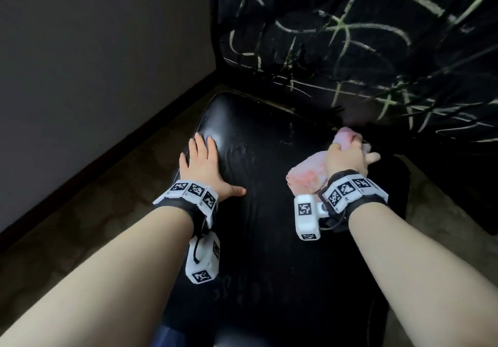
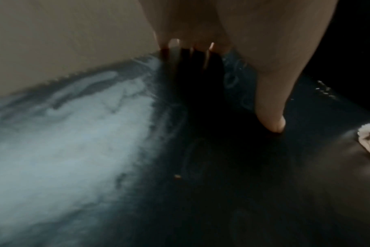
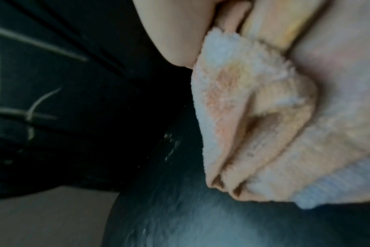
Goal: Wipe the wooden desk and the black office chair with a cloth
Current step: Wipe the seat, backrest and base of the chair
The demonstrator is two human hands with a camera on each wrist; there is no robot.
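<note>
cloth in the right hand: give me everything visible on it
The cloth is a fluffy, terry-like rag, pale pink with whiter patches and some orange-brown staining. It is bunched in several folds, not spread flat. The right hand grips it, fingers curled into the folds, and presses it on the right rear part of the black chair seat, close to the backrest. One end sticks out beyond the fingers, another toward the wrist.

- The left hand lies flat on the black chair seat, fingers straight and spread, thumb out to the side.
- The right hand grips a bunched pink cloth on the seat.
- Just beyond the right fingers rises the black chair back, scrawled with pale lines.
- Both wrists wear bands with black-and-white markers.
</note>
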